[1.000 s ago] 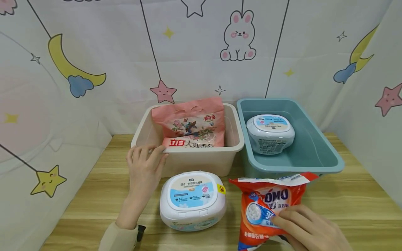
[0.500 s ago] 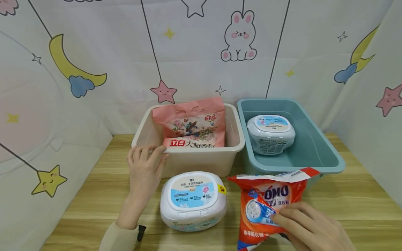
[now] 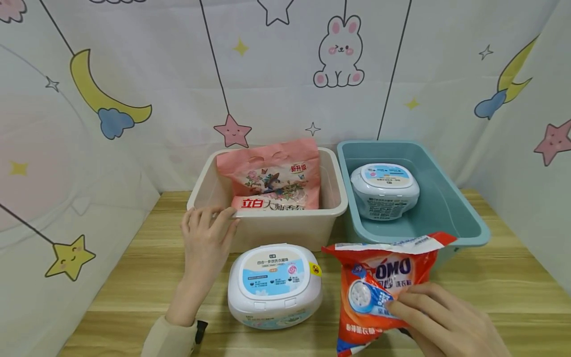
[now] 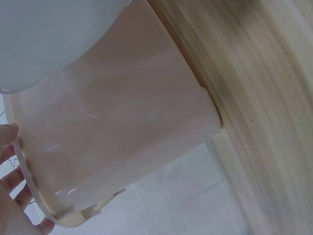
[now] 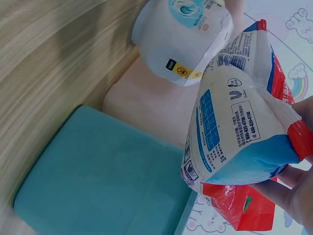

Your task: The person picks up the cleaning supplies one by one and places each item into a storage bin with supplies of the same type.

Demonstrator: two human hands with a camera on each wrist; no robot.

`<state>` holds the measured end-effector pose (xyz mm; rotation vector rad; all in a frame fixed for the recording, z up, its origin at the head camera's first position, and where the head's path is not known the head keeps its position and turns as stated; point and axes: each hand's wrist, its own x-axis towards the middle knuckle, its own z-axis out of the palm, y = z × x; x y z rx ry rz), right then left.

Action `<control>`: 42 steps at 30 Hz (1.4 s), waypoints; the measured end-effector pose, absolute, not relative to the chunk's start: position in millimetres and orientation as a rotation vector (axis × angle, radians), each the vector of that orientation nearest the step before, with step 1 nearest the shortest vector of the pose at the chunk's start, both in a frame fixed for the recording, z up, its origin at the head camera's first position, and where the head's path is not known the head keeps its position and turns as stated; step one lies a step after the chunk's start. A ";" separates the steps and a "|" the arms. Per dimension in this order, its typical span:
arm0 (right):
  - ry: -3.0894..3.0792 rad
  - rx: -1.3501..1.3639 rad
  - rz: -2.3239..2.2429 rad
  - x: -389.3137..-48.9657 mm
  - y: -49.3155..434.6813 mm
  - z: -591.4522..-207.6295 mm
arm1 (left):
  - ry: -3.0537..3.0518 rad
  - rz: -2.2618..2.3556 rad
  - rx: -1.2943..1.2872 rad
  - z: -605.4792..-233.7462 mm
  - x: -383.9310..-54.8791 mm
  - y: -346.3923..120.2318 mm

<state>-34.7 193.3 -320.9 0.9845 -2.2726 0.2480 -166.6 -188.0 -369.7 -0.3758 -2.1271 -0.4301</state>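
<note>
While the left hand (image 3: 206,243) curls over the rim of the white bin (image 3: 285,232), right hand (image 3: 441,317) pinches the red bag (image 3: 376,285) at lower right; most of the bag extends leftward and forward of the grip, near the teal bin (image 3: 446,208).

OMO bag (image 3: 379,287) has gone up a bit vs. 1 s ago, toward the teal bin (image 3: 439,201). In the head view its top seam was approx. level w/ the underside of the bin's front rim; now the seam's R end overlaps that rim, hiding a short stretch. L corner of the seam also a touch higher & farther out past the bin's front L corner. Seam slants more now, R end up toward the bin. R grip (image 3: 441,315) has risen slightly w/ the bag, same dir., nearer the bin.
</note>
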 end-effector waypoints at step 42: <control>-2.269 0.964 0.388 -34.3 182.3 -295.6 | -2.136 -0.422 -0.366 -368.8 -165.8 -187.9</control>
